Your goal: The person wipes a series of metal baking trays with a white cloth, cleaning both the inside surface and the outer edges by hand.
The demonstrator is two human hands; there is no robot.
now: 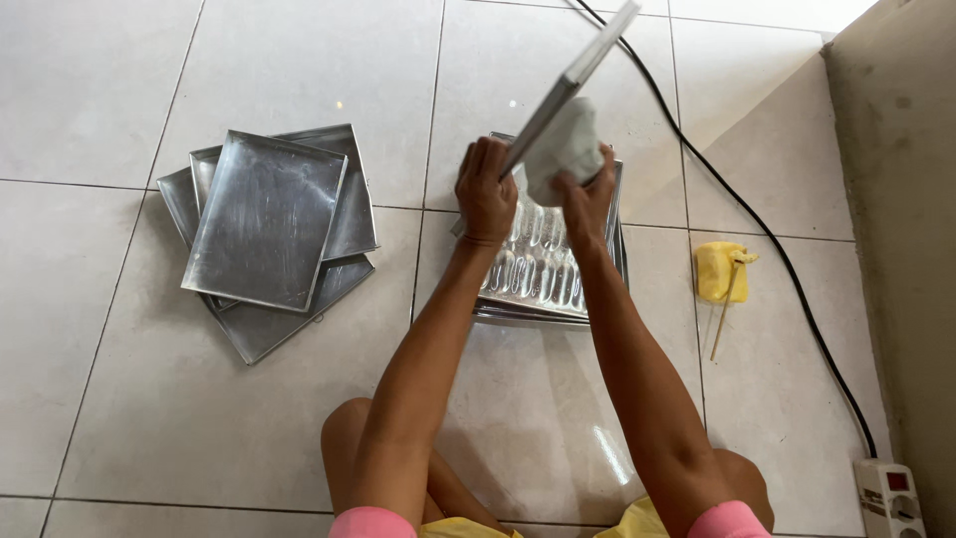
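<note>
While gripped, thin metal tray (573, 75), crumpled cloth (566, 147).

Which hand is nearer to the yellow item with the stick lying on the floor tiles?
Right. The right hand presses a grey cloth against the tilted metal tray, on the side toward the yellow item. The left hand grips the tray's lower edge, farther away.

The floor (119, 80) is laid with large pale grey glossy tiles, split by thin dark grout lines, and small bright spots of light glint on it. To the right of the floor rises a rough, bare grey-brown wall (901, 199). A black cable (757, 224) runs across the tiles along that wall, down to a white power strip (891, 498) at the wall's foot.
</note>
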